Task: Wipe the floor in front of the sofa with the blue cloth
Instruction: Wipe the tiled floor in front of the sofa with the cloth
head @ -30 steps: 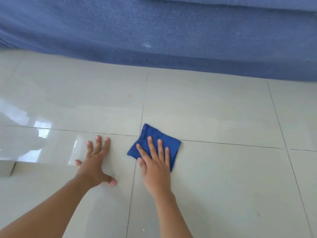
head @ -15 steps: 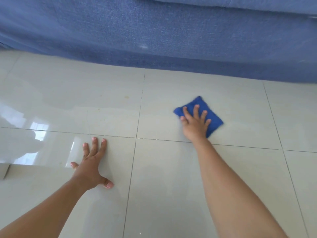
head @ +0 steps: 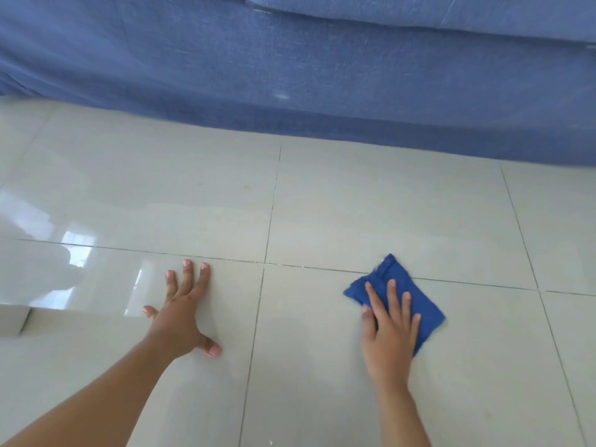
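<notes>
One sofa [head: 290, 66]. One cloth [head: 416, 295]. Two hands: left hand [head: 180, 321], right hand [head: 390, 333]. One tiled floor [head: 371, 214].

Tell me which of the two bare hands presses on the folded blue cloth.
The right hand: it lies flat on the folded blue cloth. The left hand rests spread on the bare glossy tile floor.

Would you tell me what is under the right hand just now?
The right hand lies flat on the folded blue cloth, which rests on the tiled floor. The tile beneath the cloth is covered, so its state cannot be seen.
</notes>
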